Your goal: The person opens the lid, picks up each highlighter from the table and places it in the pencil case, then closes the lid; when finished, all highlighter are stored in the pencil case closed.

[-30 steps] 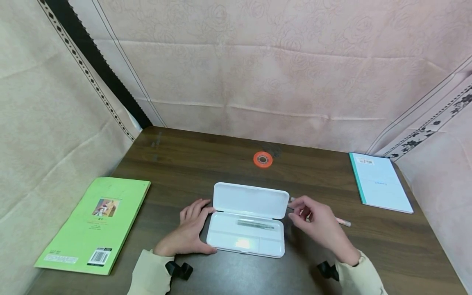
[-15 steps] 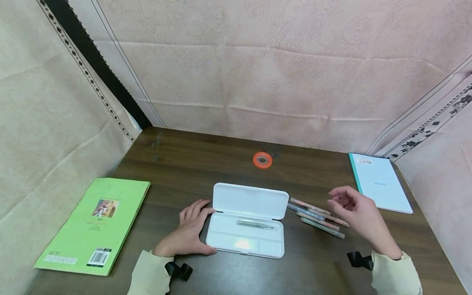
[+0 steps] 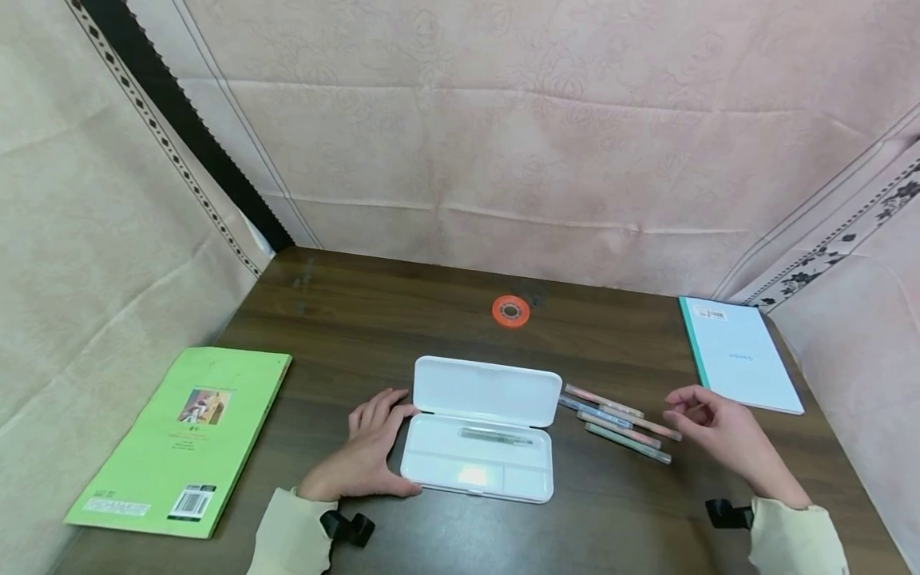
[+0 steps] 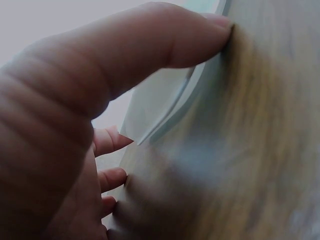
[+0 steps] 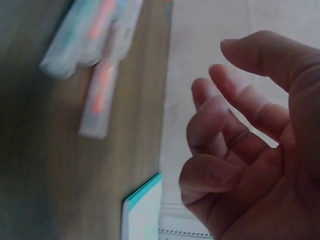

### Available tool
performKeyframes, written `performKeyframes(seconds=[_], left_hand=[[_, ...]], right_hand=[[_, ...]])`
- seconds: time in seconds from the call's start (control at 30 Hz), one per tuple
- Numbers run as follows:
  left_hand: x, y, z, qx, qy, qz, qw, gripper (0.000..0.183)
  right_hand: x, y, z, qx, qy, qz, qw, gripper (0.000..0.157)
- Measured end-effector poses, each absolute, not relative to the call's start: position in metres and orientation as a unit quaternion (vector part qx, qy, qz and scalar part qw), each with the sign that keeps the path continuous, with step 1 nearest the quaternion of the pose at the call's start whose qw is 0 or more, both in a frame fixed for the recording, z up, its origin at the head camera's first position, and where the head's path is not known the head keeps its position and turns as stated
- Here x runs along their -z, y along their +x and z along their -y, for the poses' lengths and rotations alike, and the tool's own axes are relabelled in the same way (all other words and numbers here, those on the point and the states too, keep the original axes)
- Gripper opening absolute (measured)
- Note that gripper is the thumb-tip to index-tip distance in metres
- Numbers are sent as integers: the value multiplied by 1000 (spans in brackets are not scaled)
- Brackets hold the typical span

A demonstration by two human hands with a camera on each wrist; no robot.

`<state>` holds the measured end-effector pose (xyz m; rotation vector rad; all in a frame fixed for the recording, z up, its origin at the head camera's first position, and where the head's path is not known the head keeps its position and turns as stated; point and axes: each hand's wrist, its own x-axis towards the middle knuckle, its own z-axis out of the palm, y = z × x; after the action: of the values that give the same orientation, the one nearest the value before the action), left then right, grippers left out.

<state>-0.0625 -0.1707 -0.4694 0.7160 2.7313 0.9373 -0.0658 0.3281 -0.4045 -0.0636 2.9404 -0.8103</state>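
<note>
White rectangular plastic case (image 3: 442, 449) lies open on a brown table (image 3: 388, 319), the left hand (image 3: 368, 449) touching its left side, thumb and fingers spread. Slim multicoloured pens (image 3: 620, 430) lie just right, near the right hand (image 3: 722, 427), fingers loosely bent, thumb apart.

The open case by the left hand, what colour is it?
The open case is white; it shows best in the head view.

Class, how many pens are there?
6: one pen inside the white case; bunched right of it, a pink pen, blue pen, two orange-pink pens, and green pen; overlap may hide more.
</note>
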Motion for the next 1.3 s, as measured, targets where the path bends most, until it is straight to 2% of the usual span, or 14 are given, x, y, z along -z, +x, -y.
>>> performKeyframes(seconds=[0.37,0.87,1.3], left_hand=[[471,-63,172,-311,238,-916,88,96],[472,-64,172,-312,238,-916,85,96],[471,-63,172,-309,245,-916,76,95]], right_hand=[[425,-65,-344,232,-38,-966,110,23],[438,-68,-353,220,-48,-968,115,12],[437,-69,-353,217,-22,-968,125,10]])
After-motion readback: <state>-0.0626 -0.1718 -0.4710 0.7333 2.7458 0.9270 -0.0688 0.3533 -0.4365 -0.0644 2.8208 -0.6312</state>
